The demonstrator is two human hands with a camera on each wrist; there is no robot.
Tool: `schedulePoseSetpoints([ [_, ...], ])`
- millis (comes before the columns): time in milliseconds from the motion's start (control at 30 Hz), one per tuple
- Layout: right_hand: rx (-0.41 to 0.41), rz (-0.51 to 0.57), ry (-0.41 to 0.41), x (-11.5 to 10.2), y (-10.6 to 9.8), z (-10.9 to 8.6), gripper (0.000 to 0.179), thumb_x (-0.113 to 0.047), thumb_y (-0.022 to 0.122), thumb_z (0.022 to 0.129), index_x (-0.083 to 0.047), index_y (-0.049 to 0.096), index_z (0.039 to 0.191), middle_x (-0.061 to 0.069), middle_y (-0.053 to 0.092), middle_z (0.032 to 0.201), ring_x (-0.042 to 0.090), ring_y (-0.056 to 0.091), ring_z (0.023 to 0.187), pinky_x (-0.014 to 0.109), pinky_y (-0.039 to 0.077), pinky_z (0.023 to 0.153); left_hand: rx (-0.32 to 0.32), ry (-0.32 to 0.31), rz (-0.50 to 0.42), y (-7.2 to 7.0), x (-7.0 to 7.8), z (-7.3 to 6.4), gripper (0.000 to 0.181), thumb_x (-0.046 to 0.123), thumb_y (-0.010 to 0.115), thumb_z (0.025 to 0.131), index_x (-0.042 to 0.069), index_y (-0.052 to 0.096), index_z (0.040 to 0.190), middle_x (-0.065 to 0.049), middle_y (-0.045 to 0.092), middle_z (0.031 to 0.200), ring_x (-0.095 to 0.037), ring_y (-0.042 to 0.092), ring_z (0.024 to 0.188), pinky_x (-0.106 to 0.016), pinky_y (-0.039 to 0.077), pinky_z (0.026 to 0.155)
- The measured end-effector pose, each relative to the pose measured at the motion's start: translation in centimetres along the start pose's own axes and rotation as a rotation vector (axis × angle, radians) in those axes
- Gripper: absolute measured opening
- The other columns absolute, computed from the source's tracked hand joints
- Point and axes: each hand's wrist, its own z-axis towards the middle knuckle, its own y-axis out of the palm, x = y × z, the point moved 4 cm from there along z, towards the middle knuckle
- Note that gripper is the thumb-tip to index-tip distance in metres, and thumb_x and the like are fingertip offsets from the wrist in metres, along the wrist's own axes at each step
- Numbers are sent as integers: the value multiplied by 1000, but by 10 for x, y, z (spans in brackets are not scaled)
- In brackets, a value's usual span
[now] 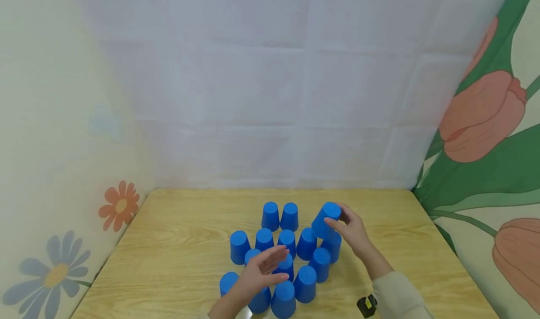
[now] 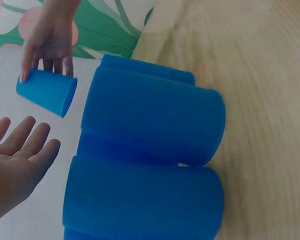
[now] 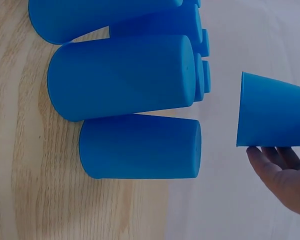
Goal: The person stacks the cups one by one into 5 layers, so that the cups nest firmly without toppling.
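My right hand (image 1: 355, 232) grips a blue plastic cup (image 1: 324, 221) by its sides, thumb on the near side. The cup is upside down and tilted, raised above the back right of a group of blue cups (image 1: 320, 262). In the right wrist view, the held cup (image 3: 275, 112) is apart from the standing cups (image 3: 125, 75), with fingers (image 3: 270, 167) along its side. My left hand (image 1: 257, 274) hovers over the front of the group, fingers extended, holding nothing. It hides parts of several cups. The left wrist view shows its spread fingers (image 2: 32, 142) clear of the cups.
Two more upside-down cups (image 1: 270, 216) stand side by side at the back of the wood-grain table (image 1: 181, 234). A small black object with a yellow mark (image 1: 367, 306) is by the right sleeve (image 1: 398, 295). A white cloth (image 1: 261, 98) hangs behind, between flower-patterned panels.
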Motion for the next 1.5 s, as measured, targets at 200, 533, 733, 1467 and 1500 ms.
schedulePoseSetpoints([
  [200, 26, 23, 44, 4, 8, 14, 47, -24, 66, 77, -6, 50, 117, 12, 52, 111, 27, 46, 103, 44, 37, 87, 0, -69, 17, 7, -11, -4, 61, 27, 64, 78, 8, 38, 129, -14, 41, 128, -29, 35, 118, -48, 27, 94],
  [533, 23, -3, 89, 15, 17, 33, 45, -14, 64, 79, -4, 47, 119, 15, 50, 114, 31, 43, 108, 46, 37, 86, -31, -55, 38, 17, -16, -8, 58, 19, 62, 81, 9, 35, 131, -11, 41, 128, -31, 31, 120, -49, 24, 96],
  [733, 15, -30, 149, 20, 21, 42, 44, -13, 64, 78, -4, 47, 118, 15, 50, 113, 31, 44, 107, 46, 37, 86, 9, -127, 74, 21, -24, -7, 61, 24, 64, 78, 15, 36, 131, -8, 39, 130, -31, 28, 121, -52, 22, 95],
  [1467, -29, -16, 395, 46, 30, 60, 47, -12, 61, 80, -1, 42, 122, 23, 42, 121, 38, 40, 110, 48, 38, 85, 116, -233, 275, 32, -55, -13, 71, 28, 72, 69, 15, 38, 130, -8, 41, 126, -36, 34, 113, -60, 25, 87],
  [1500, -29, -14, 400, 46, 30, 60, 47, -12, 61, 80, -2, 42, 122, 23, 42, 121, 38, 40, 110, 47, 38, 85, 119, -238, 277, 32, -56, -13, 71, 28, 72, 69, 15, 38, 130, -8, 41, 126, -36, 34, 113, -59, 26, 87],
])
